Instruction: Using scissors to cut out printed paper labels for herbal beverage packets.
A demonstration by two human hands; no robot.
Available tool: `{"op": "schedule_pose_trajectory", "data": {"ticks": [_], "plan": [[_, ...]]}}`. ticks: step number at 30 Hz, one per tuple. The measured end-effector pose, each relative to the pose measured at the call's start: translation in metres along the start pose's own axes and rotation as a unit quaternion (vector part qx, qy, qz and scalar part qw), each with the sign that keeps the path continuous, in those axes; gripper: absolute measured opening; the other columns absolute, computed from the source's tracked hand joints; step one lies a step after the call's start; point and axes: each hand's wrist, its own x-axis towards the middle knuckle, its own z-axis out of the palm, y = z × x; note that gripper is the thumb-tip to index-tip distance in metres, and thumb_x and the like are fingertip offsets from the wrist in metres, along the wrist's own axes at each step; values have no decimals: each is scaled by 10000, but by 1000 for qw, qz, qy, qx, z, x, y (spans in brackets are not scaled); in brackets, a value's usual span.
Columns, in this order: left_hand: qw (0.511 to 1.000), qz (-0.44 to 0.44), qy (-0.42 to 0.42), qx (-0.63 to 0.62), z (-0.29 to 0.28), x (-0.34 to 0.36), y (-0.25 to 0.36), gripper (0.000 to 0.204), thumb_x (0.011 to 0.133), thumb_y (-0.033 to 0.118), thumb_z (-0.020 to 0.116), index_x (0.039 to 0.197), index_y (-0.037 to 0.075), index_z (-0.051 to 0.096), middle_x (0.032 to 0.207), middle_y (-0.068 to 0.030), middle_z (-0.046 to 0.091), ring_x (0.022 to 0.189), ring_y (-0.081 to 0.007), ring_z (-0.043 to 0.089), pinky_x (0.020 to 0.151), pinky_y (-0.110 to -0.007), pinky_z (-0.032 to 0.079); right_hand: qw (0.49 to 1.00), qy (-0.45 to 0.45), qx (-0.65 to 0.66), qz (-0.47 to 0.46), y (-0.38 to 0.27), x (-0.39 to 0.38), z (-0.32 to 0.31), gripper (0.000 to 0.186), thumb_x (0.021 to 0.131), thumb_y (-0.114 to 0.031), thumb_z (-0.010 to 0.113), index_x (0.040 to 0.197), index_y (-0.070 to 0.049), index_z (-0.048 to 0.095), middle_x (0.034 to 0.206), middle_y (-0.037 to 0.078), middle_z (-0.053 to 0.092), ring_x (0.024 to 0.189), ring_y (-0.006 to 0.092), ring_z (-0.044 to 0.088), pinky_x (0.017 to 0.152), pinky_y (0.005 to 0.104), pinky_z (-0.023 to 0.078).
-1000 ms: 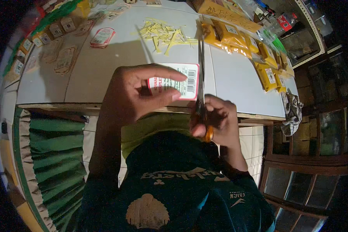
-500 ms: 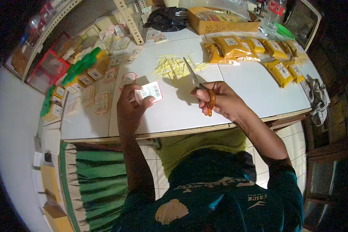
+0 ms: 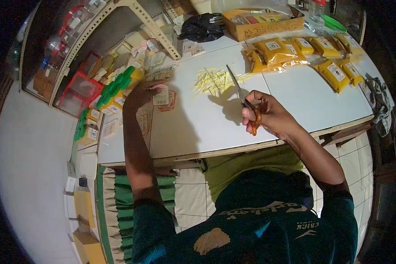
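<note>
Left of the frame's centre, the left hand (image 3: pixel 141 95) pinches a label (image 3: pixel 161 96) over similar labels (image 3: pixel 172 101), which careless release could scatter, while the right hand (image 3: pixel 272 113) grips scissors (image 3: pixel 257 119).

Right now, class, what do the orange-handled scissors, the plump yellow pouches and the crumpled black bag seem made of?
Orange-handled scissors: grey blades, probably steel, from their metallic look; smooth orange handles, likely plastic.
Plump yellow pouches: probably glossy plastic film, given bright glints and creases.
Crumpled black bag: likely thin plastic, slightly shiny along its wrinkles.
</note>
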Motion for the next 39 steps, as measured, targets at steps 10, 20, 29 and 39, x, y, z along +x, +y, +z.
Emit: {"op": "schedule_pose_trajectory", "data": {"ticks": [10, 20, 29, 39], "plan": [[980, 82, 117, 140, 34, 27, -66, 416, 805, 242, 720, 1204, 153, 639, 1047, -171, 634, 960, -289, 624, 844, -353, 494, 999, 16, 4, -35, -2, 1, 1, 527, 753, -211, 818, 1096, -19, 467, 762, 93, 649, 669, 142, 629, 602, 262, 516], [972, 45, 96, 211, 62, 12, -15, 229, 715, 255, 681, 839, 62, 696, 799, -116, 688, 723, -292, 667, 660, -391, 533, 942, 59, -279, -176, 17, -3, -2, 294, 811, 56, 684, 792, -55, 413, 871, 92, 645, 816, 136, 659, 730, 255, 527], [866, 337, 170, 328, 51, 17, -78, 375, 746, 264, 670, 966, -39, 646, 727, -120, 683, 612, -199, 661, 624, -332, 536, 923, 71, -318, -203, 3, -6, 19, 181, 846, 115, 546, 846, 9, 398, 935, 148, 638, 957, 216, 683, 775, 295, 564], [984, 127, 67, 109, 68, 4, -4, 337, 759, 262, 670, 943, -20, 660, 644, -77, 648, 544, -137, 628, 534, -303, 514, 889, 96, -381, -233, 7, -10, 2, 271, 821, 110, 608, 1018, -14, 467, 910, 104, 634, 999, 137, 621, 841, 286, 523]]}}
